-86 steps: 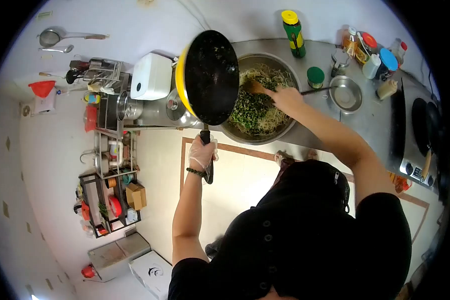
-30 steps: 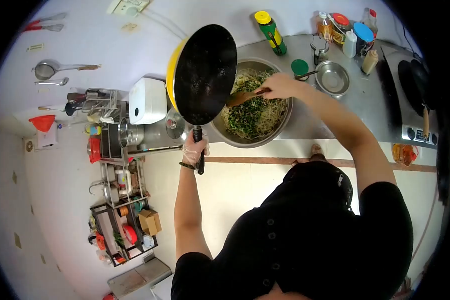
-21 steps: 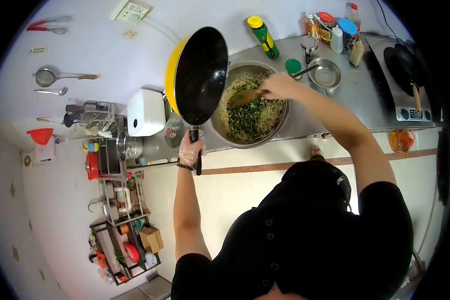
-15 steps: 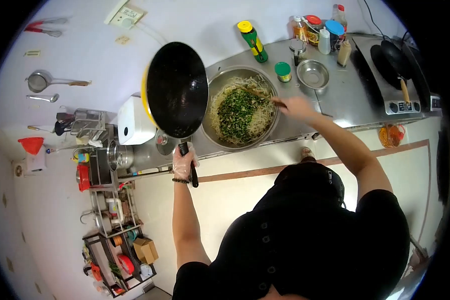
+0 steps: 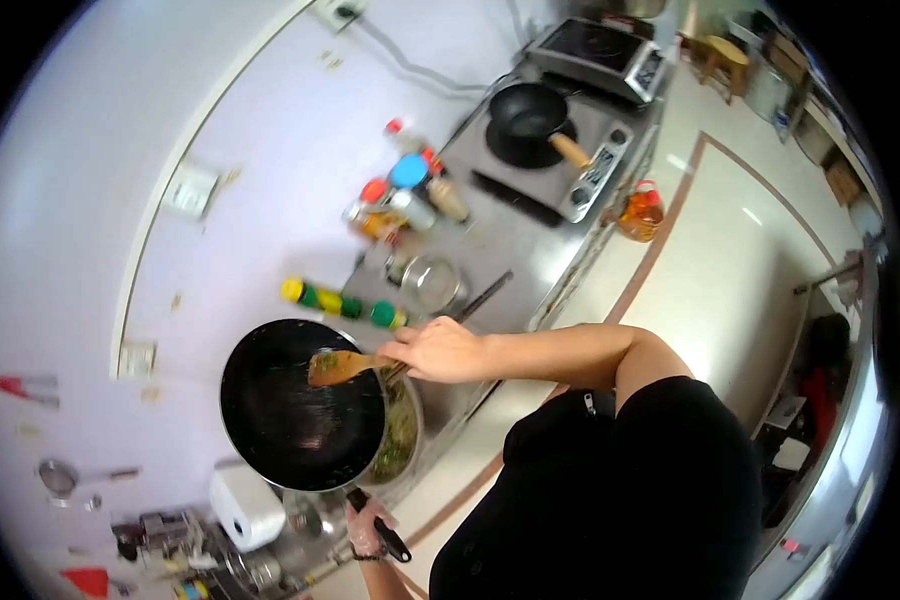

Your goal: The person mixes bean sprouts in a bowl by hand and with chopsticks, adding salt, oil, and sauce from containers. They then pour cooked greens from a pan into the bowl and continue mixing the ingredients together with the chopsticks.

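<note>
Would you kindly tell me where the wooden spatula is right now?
In the head view, left of the picture's centre, the wooden spatula is in the right hand, its blade over the pan's black inside.

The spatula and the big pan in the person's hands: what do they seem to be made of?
The spatula looks wooden in its blade: warm yellow-brown, fairly matt. The pan is probably metal with a dark coating, as its black inside shows a soft sheen; no bare metal clearly shows.

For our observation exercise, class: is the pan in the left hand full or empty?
Practically empty: the pan in the left hand shows its bare black inside, with only small specks.
</note>
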Available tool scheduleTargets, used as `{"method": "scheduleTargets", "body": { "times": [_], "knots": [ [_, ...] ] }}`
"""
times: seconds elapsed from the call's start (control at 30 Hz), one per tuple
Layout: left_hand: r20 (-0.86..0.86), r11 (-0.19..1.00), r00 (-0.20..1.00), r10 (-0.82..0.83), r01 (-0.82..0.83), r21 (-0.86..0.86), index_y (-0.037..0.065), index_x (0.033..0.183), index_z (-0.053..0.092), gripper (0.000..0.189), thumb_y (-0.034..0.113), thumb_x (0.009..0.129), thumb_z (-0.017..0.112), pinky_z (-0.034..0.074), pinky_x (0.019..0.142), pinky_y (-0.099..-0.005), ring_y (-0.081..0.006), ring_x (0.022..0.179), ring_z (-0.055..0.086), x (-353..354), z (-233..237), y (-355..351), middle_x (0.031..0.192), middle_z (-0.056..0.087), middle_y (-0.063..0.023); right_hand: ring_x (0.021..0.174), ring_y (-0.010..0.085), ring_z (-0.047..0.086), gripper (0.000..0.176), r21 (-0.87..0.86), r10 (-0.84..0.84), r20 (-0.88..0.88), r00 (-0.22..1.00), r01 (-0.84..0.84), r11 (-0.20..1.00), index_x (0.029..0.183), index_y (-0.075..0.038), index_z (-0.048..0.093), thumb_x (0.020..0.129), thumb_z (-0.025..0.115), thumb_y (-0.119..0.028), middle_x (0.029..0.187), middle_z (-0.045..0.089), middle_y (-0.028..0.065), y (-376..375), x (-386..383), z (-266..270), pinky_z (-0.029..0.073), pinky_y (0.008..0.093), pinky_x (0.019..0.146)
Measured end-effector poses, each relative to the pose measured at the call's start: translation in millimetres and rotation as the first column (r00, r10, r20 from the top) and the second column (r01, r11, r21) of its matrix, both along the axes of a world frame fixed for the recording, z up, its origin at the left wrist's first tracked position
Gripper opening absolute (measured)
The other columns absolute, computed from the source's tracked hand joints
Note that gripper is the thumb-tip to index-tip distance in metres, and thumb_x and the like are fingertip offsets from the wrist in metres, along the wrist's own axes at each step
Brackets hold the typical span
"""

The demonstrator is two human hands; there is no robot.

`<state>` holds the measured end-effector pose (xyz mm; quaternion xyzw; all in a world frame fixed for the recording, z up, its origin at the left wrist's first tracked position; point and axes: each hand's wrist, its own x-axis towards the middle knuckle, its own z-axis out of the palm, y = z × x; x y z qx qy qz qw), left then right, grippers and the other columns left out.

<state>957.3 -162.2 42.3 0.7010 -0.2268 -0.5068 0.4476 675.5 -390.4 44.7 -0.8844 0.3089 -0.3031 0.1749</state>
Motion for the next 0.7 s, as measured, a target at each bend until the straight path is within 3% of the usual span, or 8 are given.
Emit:
{"method": "scheduleTargets", "body": {
  "times": [0.17,0.2,0.3,0.37,0.47,0.57,0.6,0.7],
  "knots": [
    [-0.437,0.951,0.858,-0.271,0.31,0.017,0.005,0.1,0.046,0.026,0.005,0.076,0.055,0.032,0.035,-0.0241,-0.0114,0.04,0.04,-128,10,-131,0.057,0.042,-0.0014,0.08,0.0248,0.054,0.016,-0.345,-0.354,-0.042,0.934,0.319,0.882,0.083,-0.003,0.058,0.072,0.052,-0.013,0.086,0.05,0.0113,-61,-141,39,0.047,0.0308,0.058],
    [-0.567,0.904,0.728,-0.385,0.422,-0.073,0.005,0.102,0.045,0.027,0.007,0.077,0.054,0.032,0.036,-0.0239,-0.0115,0.04,0.039,-158,5,-162,0.057,0.042,-0.0008,0.081,0.0236,0.052,0.013,-0.38,-0.441,-0.015,0.897,0.403,0.833,0.076,-0.004,0.059,0.072,0.052,-0.014,0.086,0.049,0.0092,-78,-176,40,0.046,0.0301,0.056],
    [-0.775,0.786,0.415,-0.477,0.596,-0.164,0.008,0.105,0.045,0.025,0.013,0.081,0.049,0.034,0.039,-0.0223,-0.0092,0.04,0.039,-262,-9,-267,0.06,0.044,0.0016,0.087,0.0241,0.052,0.015,-0.339,-0.634,0.049,0.771,0.61,0.716,0.084,-0.006,0.058,0.07,0.055,-0.013,0.089,0.05,0.0097,-116,-307,52,0.049,0.0303,0.065],
    [-0.832,0.699,0.184,-0.524,0.65,-0.296,0.009,0.105,0.045,0.023,0.013,0.082,0.048,0.035,0.042,-0.0217,-0.0082,0.043,0.041,-356,-10,-338,0.059,0.044,0.0028,0.094,0.0279,0.054,0.034,-0.3,-0.827,0.192,0.529,0.834,0.464,0.105,-0.009,0.055,0.071,0.057,-0.008,0.101,0.052,0.0115,-103,-403,77,0.05,0.0348,0.07],
    [-0.885,0.649,-0.09,-0.458,0.647,-0.402,0.008,0.106,0.045,0.024,0.014,0.084,0.047,0.037,0.044,-0.0229,-0.0087,0.044,0.042,-486,-33,-433,0.058,0.042,0.0018,0.082,0.0261,0.06,0.043,-0.254,-0.925,0.296,0.239,0.953,0.164,0.11,-0.011,0.056,0.07,0.054,0.005,0.099,0.056,0.009,-70,-522,79,0.05,0.0351,0.069],
    [-0.814,0.6,-0.017,-0.58,0.667,-0.441,0.006,0.098,0.044,0.017,0.017,0.086,0.046,0.038,0.045,-0.0227,-0.0077,0.048,0.042,-608,-57,-514,0.056,0.038,0.0037,0.079,0.0283,0.059,0.028,-0.169,-0.998,0.053,-0.029,0.985,-0.038,0.109,-0.009,0.055,0.081,0.053,-0.004,0.096,0.056,0.0092,-24,-589,52,0.048,0.0365,0.067],
    [-0.837,0.608,0.008,-0.548,0.691,-0.391,0.01,0.076,0.043,0.013,0.018,0.085,0.048,0.035,0.049,-0.0219,-0.008,0.048,0.038,-642,-72,-539,0.056,0.036,0.004,0.077,0.0303,0.058,0.025,-0.136,-0.991,-0.105,-0.087,0.988,-0.072,0.108,-0.009,0.056,0.083,0.053,-0.008,0.094,0.056,0.0104,-9,-605,35,0.048,0.0378,0.066],
    [-0.917,0.641,-0.024,-0.399,0.708,-0.297,0.014,0.067,0.041,0.021,0.022,0.084,0.051,0.038,0.046,-0.023,-0.009,0.048,0.042,-718,-113,-601,0.056,0.041,0.0038,0.071,0.0334,0.057,0.014,-0.055,-0.935,-0.345,-0.081,0.996,-0.066,0.097,-0.007,0.057,0.085,0.053,-0.014,0.085,0.056,0.0139,52,-639,-34,0.047,0.0403,0.062]
  ]
}}
